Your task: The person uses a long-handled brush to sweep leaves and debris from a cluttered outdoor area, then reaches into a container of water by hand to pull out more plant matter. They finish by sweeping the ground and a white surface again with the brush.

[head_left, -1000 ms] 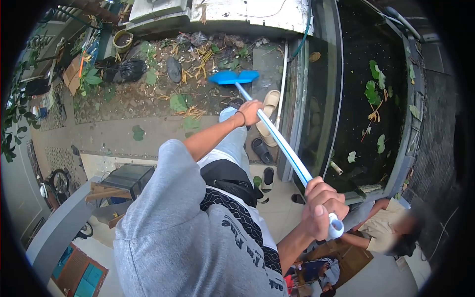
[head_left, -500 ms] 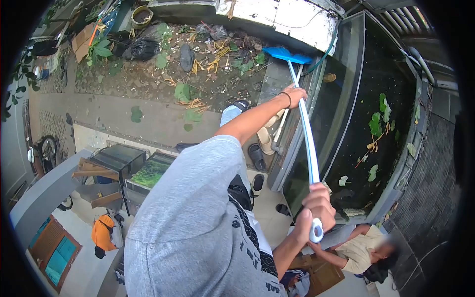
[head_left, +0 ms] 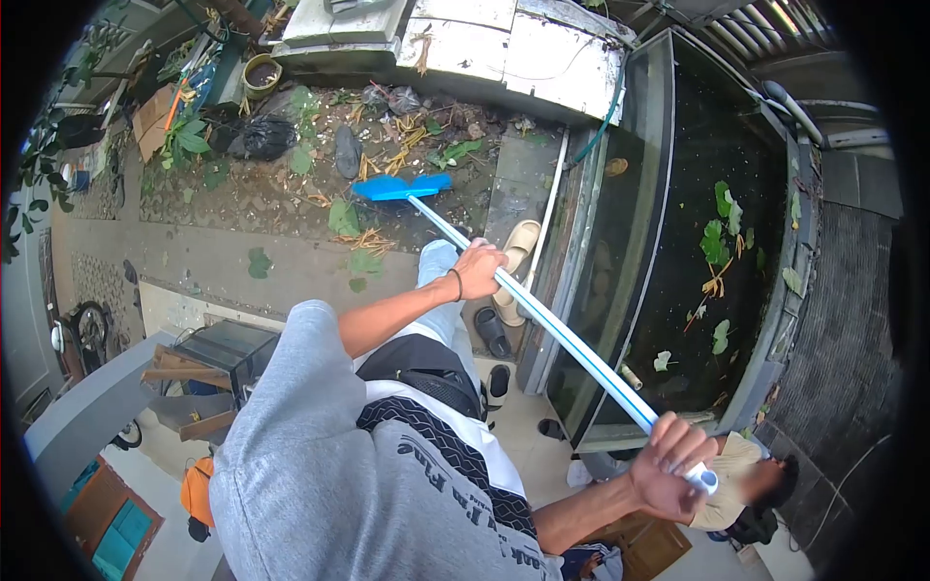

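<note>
My left hand (head_left: 480,269), with a dark band at the wrist, is closed around the middle of a broom's white and blue striped handle (head_left: 572,347). My right hand (head_left: 673,465) wraps the handle near its top end, at the lower right. The blue broom head (head_left: 402,187) lies on the littered ground, among dry yellow leaves and a green leaf (head_left: 343,218). Close beyond it sits a grey shoe-like object (head_left: 348,152). Whether the bristles press on the ground is hard to make out.
A glass-sided tank (head_left: 712,320) of dark water with floating leaves stands on the right. Beige clogs (head_left: 520,244) and black slippers (head_left: 492,332) lie beside it. A seated person (head_left: 733,474) is beyond my right hand. A black bag (head_left: 268,137) rests on the dirt.
The broom head has swept left, from the tank's corner onto the leaf litter. My left hand has shifted left and down, my right hand right and down, tilting the handle.
</note>
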Demonstrator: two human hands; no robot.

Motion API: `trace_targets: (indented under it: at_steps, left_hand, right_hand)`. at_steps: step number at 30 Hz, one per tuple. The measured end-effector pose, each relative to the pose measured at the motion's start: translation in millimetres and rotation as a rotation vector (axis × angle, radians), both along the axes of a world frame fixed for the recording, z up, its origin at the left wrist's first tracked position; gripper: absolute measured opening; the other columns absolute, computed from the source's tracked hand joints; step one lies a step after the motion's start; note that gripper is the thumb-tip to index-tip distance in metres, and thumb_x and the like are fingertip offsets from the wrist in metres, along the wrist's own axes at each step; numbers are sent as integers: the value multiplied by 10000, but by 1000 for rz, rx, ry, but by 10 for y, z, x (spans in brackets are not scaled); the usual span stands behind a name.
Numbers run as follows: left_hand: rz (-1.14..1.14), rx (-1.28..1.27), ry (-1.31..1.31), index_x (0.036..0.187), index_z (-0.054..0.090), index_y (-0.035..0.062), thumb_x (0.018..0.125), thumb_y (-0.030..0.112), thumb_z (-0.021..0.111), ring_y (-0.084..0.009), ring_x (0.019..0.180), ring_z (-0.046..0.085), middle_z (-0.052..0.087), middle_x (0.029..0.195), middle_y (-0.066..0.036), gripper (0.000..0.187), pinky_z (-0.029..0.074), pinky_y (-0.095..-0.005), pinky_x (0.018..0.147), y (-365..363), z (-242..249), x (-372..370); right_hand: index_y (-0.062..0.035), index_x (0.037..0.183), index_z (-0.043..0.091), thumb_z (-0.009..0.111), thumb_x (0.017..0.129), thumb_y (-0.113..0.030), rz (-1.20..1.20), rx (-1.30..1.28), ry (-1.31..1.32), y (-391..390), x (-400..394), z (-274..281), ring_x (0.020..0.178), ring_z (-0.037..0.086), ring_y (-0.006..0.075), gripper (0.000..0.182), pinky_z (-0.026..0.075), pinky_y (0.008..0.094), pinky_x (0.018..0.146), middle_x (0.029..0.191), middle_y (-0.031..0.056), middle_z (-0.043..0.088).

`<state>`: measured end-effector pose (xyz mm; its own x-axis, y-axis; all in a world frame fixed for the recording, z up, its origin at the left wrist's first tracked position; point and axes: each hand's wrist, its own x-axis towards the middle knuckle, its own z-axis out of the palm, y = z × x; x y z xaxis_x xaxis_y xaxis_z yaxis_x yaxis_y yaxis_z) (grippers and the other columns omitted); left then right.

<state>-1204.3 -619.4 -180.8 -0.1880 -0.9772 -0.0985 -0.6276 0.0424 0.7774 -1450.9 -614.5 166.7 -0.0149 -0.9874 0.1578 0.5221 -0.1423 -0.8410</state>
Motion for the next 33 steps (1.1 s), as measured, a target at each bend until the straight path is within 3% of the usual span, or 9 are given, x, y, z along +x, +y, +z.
trace_targets:
  at_steps: [5,6,10,17,18,24,29,31,33]
  left_hand:
    - [48,-206,194,738,572,63,797,191,643,-305,844,567,579,777,-103,158,430,-426,769,-666,425,-321]
    - [18,-221,161,750,578,63,810,205,639,-306,854,572,586,799,-100,166,437,-432,772,-849,365,-321]
    - [-91,-18,-60,812,627,96,749,210,634,-301,968,604,634,898,-104,130,469,-433,858,-1216,-721,-33]
    - [6,34,-97,749,597,105,695,202,669,-287,904,598,617,835,-94,132,408,-410,813,-253,-618,354]
    - [-54,172,-213,853,665,105,709,221,666,-303,980,610,659,923,-118,184,400,-441,899,-155,-522,438]
    - [-132,98,-181,688,612,83,677,183,630,-333,775,602,616,744,-146,102,420,-447,736,112,-35,472]
    - [-95,-126,84,703,588,81,747,211,661,-322,803,599,587,727,-127,155,446,-422,766,-421,275,8]
    - [-150,-188,62,732,597,96,767,226,661,-304,851,605,602,766,-102,149,444,-413,809,-734,30,-96]
    - [-216,-64,-71,860,660,129,770,262,681,-270,966,618,649,927,-60,162,425,-443,893,-987,-394,-97]
  right_hand:
    - [-118,555,416,534,799,-217,190,-425,301,37,328,477,364,384,137,289,352,285,422,462,18,420]
    - [-99,563,432,604,740,-247,228,-391,328,66,326,331,391,396,146,288,355,291,460,485,22,438]
    - [-37,586,457,661,610,-196,226,-243,429,26,859,-535,462,401,193,260,374,379,572,501,53,438]
    - [-55,600,444,644,614,-154,207,-133,149,101,671,-681,435,369,179,224,356,370,571,490,52,430]
    - [-54,599,443,630,608,-157,207,-77,66,124,544,-711,439,369,179,213,355,369,573,493,55,432]
    - [-61,597,458,582,660,-215,56,54,-60,297,-1,-376,444,413,185,207,369,363,564,502,49,449]
    - [-94,550,429,631,645,-268,219,-246,311,442,333,262,406,446,148,284,397,311,497,462,29,477]
    - [-16,574,528,702,631,-203,477,-253,526,378,437,153,492,528,224,262,475,401,611,515,66,508]
    - [-25,580,473,663,569,-168,431,-235,687,389,865,-227,557,518,264,238,479,454,721,573,92,500]
